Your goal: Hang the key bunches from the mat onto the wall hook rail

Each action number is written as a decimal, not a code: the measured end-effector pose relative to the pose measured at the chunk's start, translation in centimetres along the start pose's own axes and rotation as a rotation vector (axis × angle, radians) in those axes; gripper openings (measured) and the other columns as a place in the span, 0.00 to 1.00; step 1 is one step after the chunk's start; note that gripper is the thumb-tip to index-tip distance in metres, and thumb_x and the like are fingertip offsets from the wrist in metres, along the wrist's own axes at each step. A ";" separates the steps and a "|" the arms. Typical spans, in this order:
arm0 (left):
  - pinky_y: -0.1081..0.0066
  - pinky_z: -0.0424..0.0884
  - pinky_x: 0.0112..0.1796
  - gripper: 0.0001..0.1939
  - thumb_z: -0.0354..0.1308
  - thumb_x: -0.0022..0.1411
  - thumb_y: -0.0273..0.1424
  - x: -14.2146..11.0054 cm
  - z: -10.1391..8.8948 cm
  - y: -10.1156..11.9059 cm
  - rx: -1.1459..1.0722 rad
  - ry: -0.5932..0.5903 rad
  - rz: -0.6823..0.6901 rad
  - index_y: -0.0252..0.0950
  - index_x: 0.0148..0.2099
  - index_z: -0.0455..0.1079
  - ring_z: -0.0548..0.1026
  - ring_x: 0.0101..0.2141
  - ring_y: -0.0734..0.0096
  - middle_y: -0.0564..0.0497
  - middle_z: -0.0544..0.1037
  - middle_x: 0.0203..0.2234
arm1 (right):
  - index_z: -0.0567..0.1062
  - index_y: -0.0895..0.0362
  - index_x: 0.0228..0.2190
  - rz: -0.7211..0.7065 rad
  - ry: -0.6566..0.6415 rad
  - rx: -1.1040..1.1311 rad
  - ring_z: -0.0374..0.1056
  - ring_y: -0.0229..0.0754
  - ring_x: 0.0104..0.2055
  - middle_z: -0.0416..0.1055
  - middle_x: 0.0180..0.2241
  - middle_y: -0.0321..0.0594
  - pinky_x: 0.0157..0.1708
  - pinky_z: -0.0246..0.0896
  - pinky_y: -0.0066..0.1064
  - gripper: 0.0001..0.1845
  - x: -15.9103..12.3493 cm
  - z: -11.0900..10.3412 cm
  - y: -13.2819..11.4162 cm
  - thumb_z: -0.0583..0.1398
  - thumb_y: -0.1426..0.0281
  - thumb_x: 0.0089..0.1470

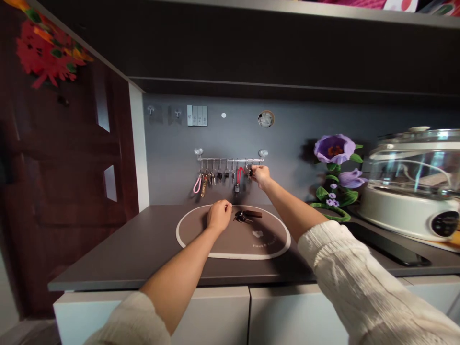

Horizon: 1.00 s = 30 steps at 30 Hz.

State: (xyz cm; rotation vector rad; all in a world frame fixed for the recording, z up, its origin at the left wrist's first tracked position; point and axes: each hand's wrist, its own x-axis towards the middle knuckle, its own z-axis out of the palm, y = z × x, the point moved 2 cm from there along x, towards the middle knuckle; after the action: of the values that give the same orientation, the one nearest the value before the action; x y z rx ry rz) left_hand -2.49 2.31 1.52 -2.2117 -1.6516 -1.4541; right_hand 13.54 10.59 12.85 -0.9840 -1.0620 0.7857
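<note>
My right hand [260,176] is raised to the right end of a clear hook rack [230,160] on the wall. Its fingers pinch a bunch of keys [249,172] at the last hooks; part of the bunch is hidden behind them. Several other key bunches hang along the rack, among them a pink loop [197,184], a brown strap [204,186] and a small padlock [236,188] on a red cord. Curled closed above the oval mat [230,255], my left hand [219,215] hides whatever is inside it. Beside it on the mat lie keys [241,217] with a dark brown strap [252,213].
To the right stand purple crocheted flowers [335,149] and a white appliance [395,206] with a clear lid. A black phone [391,245] lies before them. A dark shelf [251,48] overhangs the counter [143,249]; a brown door [72,201] is at left.
</note>
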 end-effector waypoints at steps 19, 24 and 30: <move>0.73 0.61 0.32 0.12 0.48 0.58 0.32 0.1 -0.1 -0.2 -0.013 -0.001 -0.032 0.35 0.27 0.69 0.70 0.30 0.73 0.50 0.75 0.27 | 0.66 0.59 0.19 0.023 0.105 -0.008 0.58 0.31 0.18 0.61 0.16 0.33 0.18 0.62 0.25 0.05 0.2 0.4 2.6 0.57 0.75 0.43; 0.73 0.61 0.32 0.12 0.48 0.57 0.32 0.0 -0.2 -0.1 -0.004 0.000 -0.035 0.36 0.27 0.70 0.70 0.30 0.72 0.49 0.75 0.27 | 0.65 0.58 0.20 0.010 0.024 0.015 0.57 0.29 0.18 0.60 0.16 0.31 0.20 0.62 0.24 0.05 0.2 0.4 3.2 0.57 0.74 0.45; 0.73 0.62 0.32 0.12 0.48 0.57 0.32 0.0 -0.1 -0.2 -0.033 -0.022 -0.023 0.36 0.28 0.70 0.70 0.29 0.73 0.49 0.75 0.27 | 0.64 0.57 0.21 0.009 -0.015 0.007 0.56 0.28 0.19 0.60 0.16 0.30 0.21 0.61 0.23 0.06 -0.1 0.2 3.5 0.57 0.74 0.45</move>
State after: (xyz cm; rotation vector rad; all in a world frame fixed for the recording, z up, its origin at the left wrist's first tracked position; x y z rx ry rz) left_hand -2.65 2.37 1.50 -2.2411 -1.6777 -1.4791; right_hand 13.12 11.90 9.62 -0.9793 -1.0680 0.8046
